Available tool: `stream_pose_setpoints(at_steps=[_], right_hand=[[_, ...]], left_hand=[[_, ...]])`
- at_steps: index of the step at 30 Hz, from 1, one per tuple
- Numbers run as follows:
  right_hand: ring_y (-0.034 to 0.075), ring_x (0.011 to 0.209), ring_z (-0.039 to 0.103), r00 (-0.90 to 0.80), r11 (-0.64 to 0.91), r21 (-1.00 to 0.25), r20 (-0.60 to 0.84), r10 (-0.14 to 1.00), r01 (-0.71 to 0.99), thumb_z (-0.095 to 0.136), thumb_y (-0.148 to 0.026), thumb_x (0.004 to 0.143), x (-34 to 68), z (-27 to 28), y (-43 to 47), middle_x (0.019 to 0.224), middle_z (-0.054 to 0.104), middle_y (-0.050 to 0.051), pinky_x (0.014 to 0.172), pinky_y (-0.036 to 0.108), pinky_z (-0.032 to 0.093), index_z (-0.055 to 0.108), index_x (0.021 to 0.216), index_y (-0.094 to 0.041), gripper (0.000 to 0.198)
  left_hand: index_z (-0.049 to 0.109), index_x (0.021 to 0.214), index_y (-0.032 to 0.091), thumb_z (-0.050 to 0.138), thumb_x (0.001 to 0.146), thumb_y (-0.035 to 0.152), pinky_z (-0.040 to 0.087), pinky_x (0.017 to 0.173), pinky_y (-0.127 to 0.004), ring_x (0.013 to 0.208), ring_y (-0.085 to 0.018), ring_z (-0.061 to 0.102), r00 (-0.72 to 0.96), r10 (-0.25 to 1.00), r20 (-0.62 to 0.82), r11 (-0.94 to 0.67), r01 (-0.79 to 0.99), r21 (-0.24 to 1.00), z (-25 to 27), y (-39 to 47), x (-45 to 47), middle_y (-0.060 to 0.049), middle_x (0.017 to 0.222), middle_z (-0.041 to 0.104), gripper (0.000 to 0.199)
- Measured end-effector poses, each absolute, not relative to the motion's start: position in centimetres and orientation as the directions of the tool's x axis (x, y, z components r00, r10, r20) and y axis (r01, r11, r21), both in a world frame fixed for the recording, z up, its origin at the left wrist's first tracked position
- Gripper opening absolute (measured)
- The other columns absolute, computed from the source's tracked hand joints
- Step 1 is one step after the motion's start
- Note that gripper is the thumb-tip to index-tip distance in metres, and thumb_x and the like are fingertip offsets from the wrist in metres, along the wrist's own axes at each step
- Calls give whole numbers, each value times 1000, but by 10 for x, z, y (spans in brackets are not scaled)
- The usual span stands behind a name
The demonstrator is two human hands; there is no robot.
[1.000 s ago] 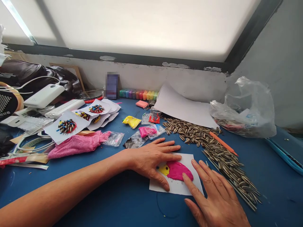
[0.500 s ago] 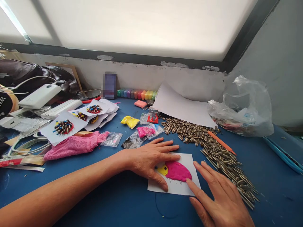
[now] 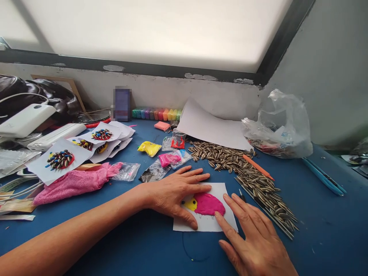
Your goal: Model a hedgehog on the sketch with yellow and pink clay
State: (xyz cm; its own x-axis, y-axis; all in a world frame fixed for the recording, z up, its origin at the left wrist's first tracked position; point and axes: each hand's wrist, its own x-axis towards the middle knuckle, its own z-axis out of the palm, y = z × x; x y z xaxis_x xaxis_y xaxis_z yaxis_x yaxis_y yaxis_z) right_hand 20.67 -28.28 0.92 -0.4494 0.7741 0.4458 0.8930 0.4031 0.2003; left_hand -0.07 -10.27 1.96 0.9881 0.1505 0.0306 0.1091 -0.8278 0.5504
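Observation:
A white paper [image 3: 205,225] lies on the blue table, bearing a flat magenta clay shape [image 3: 209,204] joined to a yellow clay head [image 3: 190,204] with small black dots. Short drawn lines show beneath the clay. Across the paper's left side rests my left hand [image 3: 175,193], open, its fingers spread above the head and its thumb below. My right hand [image 3: 254,235] is open at the right edge of the paper, and its index fingertip touches the lower right rim of the magenta clay. Neither hand grips anything.
Sunflower seeds [image 3: 258,184] spread to the right, with an orange stick [image 3: 258,167] on them. Behind lie bags of yellow clay [image 3: 149,148] and pink clay [image 3: 170,158]. Seed-covered pictures [image 3: 61,160], a pink cloth [image 3: 76,183], a plastic bag [image 3: 283,130] and a blue case [image 3: 324,177] surround the workspace.
The view has shifted, so most things appear further left. Against the paper, both hands keep nearly the same places, with the right index finger still at the clay's edge.

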Motion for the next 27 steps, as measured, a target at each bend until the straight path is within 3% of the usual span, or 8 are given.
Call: stream_pose_setpoints(at_steps=[9, 16, 27], right_hand=[[33, 135, 43, -434, 373, 226, 376, 819, 900, 59, -36, 89, 206, 8, -283, 143, 52, 17, 102, 44, 39, 64, 127, -23, 40], [35, 132, 45, -416, 341, 244, 426, 803, 908, 53, -36, 92, 206, 12, -283, 140, 52, 22, 97, 45, 41, 64, 126, -14, 42], [34, 129, 48, -381, 315, 220, 420, 823, 923, 54, -41, 91, 195, 18, -274, 138, 54, 20, 94, 44, 44, 67, 123, -18, 41]], left_hand=[[28, 151, 31, 62, 73, 72, 2, 120, -53, 148, -34, 11, 989, 150, 12, -828, 119, 549, 19, -103, -1, -5, 160, 16, 95], [29, 151, 30, 63, 72, 72, 3, 120, -54, 147, -35, 13, 989, 143, 21, -827, 108, 551, 21, -103, -1, -6, 159, 17, 95], [28, 151, 32, 61, 73, 74, 2, 120, -54, 148, -34, 11, 988, 153, 12, -827, 121, 549, 21, -104, -1, -5, 160, 16, 95]])
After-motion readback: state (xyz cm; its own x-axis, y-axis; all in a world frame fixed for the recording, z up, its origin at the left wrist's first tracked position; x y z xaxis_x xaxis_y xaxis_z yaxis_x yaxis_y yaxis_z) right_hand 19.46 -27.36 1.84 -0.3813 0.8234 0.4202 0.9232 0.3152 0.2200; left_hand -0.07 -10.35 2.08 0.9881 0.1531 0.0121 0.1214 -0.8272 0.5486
